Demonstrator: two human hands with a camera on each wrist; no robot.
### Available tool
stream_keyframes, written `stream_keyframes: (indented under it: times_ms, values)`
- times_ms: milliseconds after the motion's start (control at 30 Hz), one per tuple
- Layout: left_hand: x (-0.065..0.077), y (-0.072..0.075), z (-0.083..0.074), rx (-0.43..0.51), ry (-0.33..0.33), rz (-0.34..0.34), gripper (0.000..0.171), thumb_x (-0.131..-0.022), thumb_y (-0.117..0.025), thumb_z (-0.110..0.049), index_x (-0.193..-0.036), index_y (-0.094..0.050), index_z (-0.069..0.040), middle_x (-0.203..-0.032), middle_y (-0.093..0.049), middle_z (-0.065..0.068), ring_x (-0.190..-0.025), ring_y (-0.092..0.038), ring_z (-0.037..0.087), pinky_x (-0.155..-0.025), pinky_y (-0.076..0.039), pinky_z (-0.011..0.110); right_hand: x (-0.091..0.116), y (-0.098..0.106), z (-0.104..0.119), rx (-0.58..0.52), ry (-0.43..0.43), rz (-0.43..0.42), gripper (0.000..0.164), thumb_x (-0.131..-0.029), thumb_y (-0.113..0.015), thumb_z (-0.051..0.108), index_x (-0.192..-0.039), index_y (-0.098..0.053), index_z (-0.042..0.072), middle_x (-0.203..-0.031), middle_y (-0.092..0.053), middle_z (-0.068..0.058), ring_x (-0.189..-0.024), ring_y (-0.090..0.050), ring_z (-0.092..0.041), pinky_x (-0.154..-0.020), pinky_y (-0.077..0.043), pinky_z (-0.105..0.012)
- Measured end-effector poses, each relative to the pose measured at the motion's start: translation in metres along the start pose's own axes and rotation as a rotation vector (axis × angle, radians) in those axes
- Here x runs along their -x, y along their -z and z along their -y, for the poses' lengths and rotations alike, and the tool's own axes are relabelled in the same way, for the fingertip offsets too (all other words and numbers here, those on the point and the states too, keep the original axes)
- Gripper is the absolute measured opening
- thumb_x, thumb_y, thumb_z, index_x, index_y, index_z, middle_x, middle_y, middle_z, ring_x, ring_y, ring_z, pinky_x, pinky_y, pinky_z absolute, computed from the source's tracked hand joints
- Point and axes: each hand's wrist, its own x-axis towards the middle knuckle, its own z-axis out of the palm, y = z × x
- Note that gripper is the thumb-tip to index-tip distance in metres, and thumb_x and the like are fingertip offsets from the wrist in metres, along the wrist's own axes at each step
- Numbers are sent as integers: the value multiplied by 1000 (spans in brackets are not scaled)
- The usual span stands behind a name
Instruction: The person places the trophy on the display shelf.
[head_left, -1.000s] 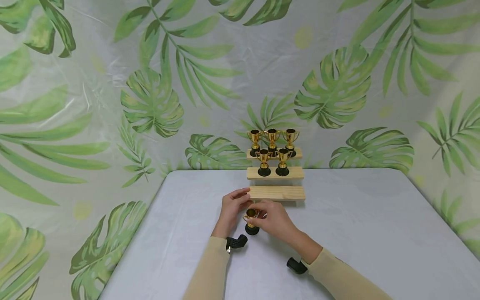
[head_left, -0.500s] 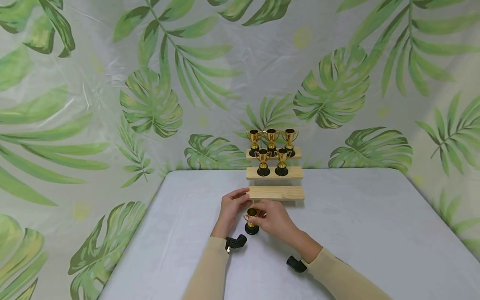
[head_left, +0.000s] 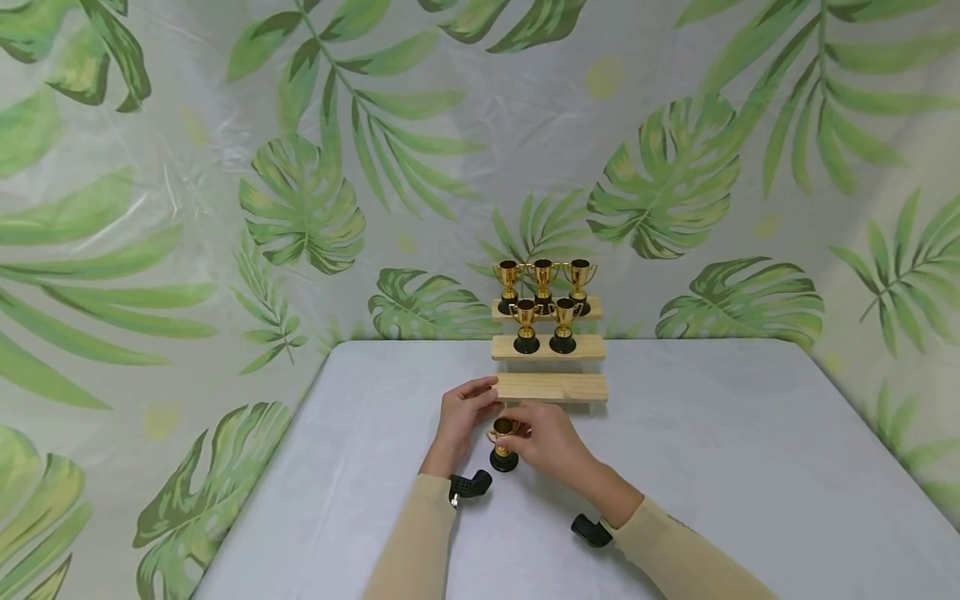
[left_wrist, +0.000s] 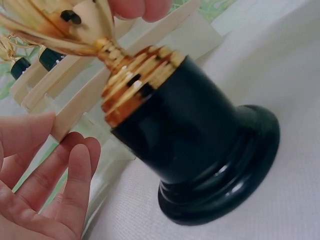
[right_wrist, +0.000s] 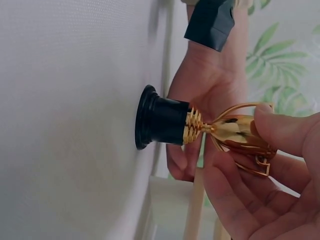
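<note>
My right hand pinches a small gold trophy cup by its bowl, thumb on one side and fingers on the other. The cup is upright above the white cloth; whether its black base touches the cloth I cannot tell. Close up, the left wrist view shows that black base. At the left end of the lowest step of a wooden display stand, my left hand holds the corner with thumb and fingertips. Two trophies stand on the middle step, three more on the top one.
A white cloth covers the table. Behind it hangs a leaf-patterned sheet, close to the back of the stand. Black wrist cameras stick out inward from both sleeves.
</note>
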Motion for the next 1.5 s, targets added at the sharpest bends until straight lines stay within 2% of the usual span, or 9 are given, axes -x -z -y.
stream_keyframes:
  times_ms: [233,533,833,1033,1267,1500]
  values:
    - [2,-2,-1,2,-4,3,31,-91,-75,-7,-120,-72,0,-110,-72,14,-91,-72,21,-90,-57,41,2,2,1,23,6,1,25,-80,-88,26,-101,-79,17,-76,-55,16,-68,-54,-1,-60,-49,-20]
    - [0,0,1,2,6,-1,34,-90,-77,-10,-122,-72,-2,-114,-72,15,-96,-72,26,-92,-56,43,2,7,4,43,48,-17,24,-80,-88,24,-100,-78,17,-75,-54,15,-66,-52,-2,-59,-47,-21]
    - [0,0,2,4,4,-2,30,-89,-77,-11,-119,-74,-4,-111,-72,13,-91,-72,21,-87,-59,37,5,15,3,38,30,-13,25,-80,-88,24,-102,-78,16,-84,-62,10,-69,-55,-2,-60,-50,-21]
    - [0,0,2,19,-4,1,28,-90,-76,-9,-118,-74,-4,-112,-72,14,-93,-72,22,-89,-58,39,5,18,2,62,25,-17,24,-80,-87,26,-101,-77,19,-81,-59,13,-68,-54,-1,-59,-49,-20]
    - [0,1,3,32,4,8,33,-90,-77,-8,-122,-71,0,-113,-71,15,-94,-72,23,-95,-54,46,6,22,0,57,12,-17,23,-80,-87,26,-100,-77,21,-79,-57,15,-67,-54,0,-58,-49,-21]
    - [-1,0,0,37,15,2,31,-89,-77,-7,-119,-73,-1,-115,-70,16,-96,-71,24,-91,-57,41,7,24,-5,78,-6,-17,25,-80,-87,27,-102,-77,19,-80,-60,13,-68,-54,0,-62,-48,-23]
